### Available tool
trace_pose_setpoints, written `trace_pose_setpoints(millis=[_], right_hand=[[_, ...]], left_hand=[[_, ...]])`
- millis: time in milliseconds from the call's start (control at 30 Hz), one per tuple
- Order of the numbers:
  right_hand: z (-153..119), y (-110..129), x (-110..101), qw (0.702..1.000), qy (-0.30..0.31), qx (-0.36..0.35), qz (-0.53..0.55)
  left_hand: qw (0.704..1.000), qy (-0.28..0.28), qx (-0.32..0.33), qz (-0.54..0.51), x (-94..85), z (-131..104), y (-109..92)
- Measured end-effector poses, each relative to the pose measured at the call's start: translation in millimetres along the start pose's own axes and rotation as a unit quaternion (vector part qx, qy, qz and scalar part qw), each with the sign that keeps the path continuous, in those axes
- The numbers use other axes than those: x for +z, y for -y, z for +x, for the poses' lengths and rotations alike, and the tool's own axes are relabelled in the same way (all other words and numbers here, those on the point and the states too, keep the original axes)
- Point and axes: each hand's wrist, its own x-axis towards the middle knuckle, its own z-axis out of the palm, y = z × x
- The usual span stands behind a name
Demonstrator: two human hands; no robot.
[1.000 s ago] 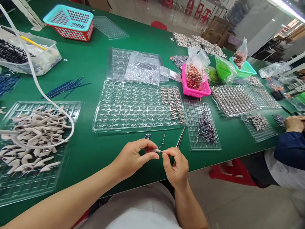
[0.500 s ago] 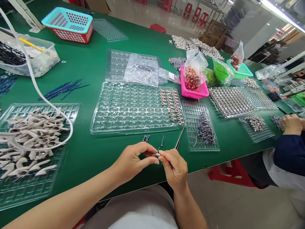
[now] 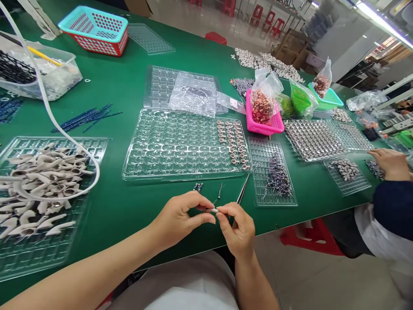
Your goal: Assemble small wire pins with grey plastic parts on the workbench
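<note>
Between the fingertips of my left hand (image 3: 185,213) and my right hand (image 3: 237,224) is a small white part (image 3: 212,210). Both hands pinch it, one at each end, low over the green table (image 3: 129,215). Tweezers (image 3: 242,188) lie just behind my right hand. Small wired pieces (image 3: 220,190) rest beyond my fingers. Farther back, a large clear tray (image 3: 174,144) has small white parts in its right-hand columns. To its right, a smaller clear tray (image 3: 274,172) bears a heap of thin wired components (image 3: 278,175).
At left, a tray (image 3: 97,146) is piled with beige shells (image 3: 48,181), with a white cable (image 3: 45,97) looping over it. A pink basket (image 3: 263,125) holds a bag of copper-coloured parts. A co-worker's hand (image 3: 392,163) is at the far right.
My right fingertips have shifted slightly, and more of the white part shows. The co-worker's hand has reached farther over the table. The view has moved a little.
</note>
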Motion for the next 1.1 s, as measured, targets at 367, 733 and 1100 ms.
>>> trace_pose_setpoints(millis=[367,733,1100], right_hand=[[-0.1,-1.1,-0.7,1.000,0.004,-0.025,0.016],[2.0,1.1,-0.3,0.999,0.006,-0.043,-0.002],[-2.9,-2.9,1.6,0.996,-0.046,0.073,-0.019]], left_hand=[[0.998,0.008,0.058,0.021,-1.0,-0.9,4.4],[0.995,0.013,0.093,0.038,-2.0,0.0,4.6],[0.997,0.017,0.025,0.069,-2.0,-2.2,-0.5]])
